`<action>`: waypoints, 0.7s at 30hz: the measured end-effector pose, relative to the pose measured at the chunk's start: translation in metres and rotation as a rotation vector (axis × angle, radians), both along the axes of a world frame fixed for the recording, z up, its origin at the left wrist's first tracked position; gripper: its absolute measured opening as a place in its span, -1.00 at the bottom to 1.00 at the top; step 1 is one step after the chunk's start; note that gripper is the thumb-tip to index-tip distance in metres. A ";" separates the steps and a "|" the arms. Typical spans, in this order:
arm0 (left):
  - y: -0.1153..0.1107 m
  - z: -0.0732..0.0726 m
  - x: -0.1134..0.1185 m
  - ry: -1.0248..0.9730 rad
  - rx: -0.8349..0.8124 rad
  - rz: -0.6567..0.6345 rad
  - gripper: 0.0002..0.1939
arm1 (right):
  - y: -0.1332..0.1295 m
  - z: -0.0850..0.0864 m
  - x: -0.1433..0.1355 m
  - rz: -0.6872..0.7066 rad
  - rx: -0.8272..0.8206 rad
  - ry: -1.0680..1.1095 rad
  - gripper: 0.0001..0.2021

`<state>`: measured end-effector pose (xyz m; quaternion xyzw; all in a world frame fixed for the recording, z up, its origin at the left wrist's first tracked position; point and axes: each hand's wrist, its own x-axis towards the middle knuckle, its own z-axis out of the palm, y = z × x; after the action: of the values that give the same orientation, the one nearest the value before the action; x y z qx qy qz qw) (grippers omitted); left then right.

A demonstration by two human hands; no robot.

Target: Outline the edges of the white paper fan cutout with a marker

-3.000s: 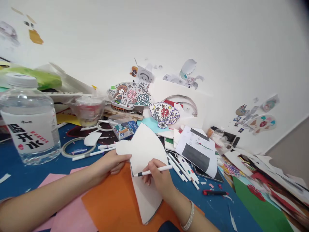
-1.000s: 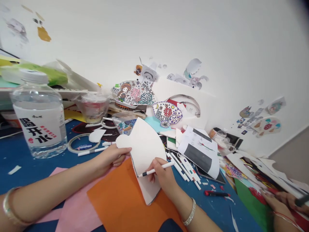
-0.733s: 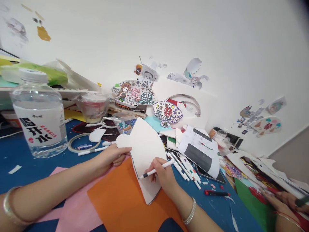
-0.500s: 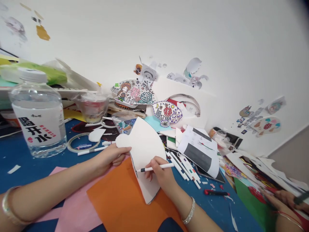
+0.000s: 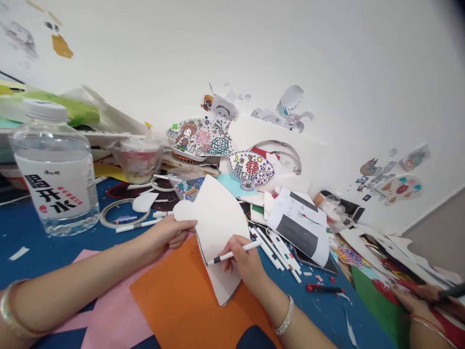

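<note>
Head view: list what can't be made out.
In the head view:
Underside of the white fan-shaped board: faces away.
Grip of the left hand underneath: hidden by the board.
Flat black slab: mostly under printed white paper.
Dark rod in another person's hand: one end cut off by the right edge.

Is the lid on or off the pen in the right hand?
Off: the pen in the right hand shows its bare tip at the white cutout.

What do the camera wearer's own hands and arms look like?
The left hand and right hand are ungloved, and no sleeve shows on either forearm. A shiny, pale metallic bangle circles the left one; the right wrist wears a silvery, sparkling bracelet.
</note>
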<state>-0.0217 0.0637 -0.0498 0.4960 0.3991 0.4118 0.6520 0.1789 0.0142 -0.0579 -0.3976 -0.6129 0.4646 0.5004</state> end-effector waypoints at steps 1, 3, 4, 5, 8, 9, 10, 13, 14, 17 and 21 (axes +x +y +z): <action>0.000 0.000 0.000 0.001 0.000 0.000 -0.69 | 0.000 0.000 0.000 0.007 0.009 0.004 -0.57; 0.000 0.000 0.000 0.003 0.002 0.003 -0.69 | 0.000 0.000 0.000 0.030 0.032 0.001 -0.60; 0.000 0.000 0.000 0.003 0.002 0.005 -0.69 | 0.000 0.000 0.000 0.036 0.038 -0.004 -0.61; 0.001 0.000 0.000 0.003 0.001 0.006 -0.69 | 0.000 0.000 0.000 0.032 0.034 -0.009 -0.61; 0.002 0.000 0.000 0.000 -0.002 0.006 -0.67 | 0.001 -0.001 0.000 0.000 -0.012 0.000 -0.56; 0.002 0.000 0.000 -0.001 -0.003 0.005 -0.67 | 0.001 -0.001 0.000 -0.007 -0.022 0.009 -0.55; 0.002 0.000 0.000 -0.001 -0.004 0.007 -0.67 | 0.001 -0.001 0.000 -0.005 -0.024 0.017 -0.55; 0.001 0.000 0.000 -0.002 -0.006 0.012 -0.67 | 0.001 -0.002 0.000 0.001 -0.010 0.021 -0.58; 0.001 0.000 0.000 -0.002 -0.006 0.014 -0.67 | 0.001 -0.002 0.000 -0.002 -0.019 0.015 -0.58; -0.001 0.001 0.000 -0.004 -0.009 0.013 -0.68 | 0.001 -0.001 0.000 -0.020 -0.061 0.000 -0.55; -0.001 0.002 0.000 -0.005 -0.016 0.002 -0.70 | 0.001 0.000 0.000 -0.019 -0.032 0.005 -0.56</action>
<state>-0.0218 0.0629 -0.0482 0.4893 0.4012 0.4107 0.6565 0.1791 0.0150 -0.0583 -0.4101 -0.6005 0.4706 0.4997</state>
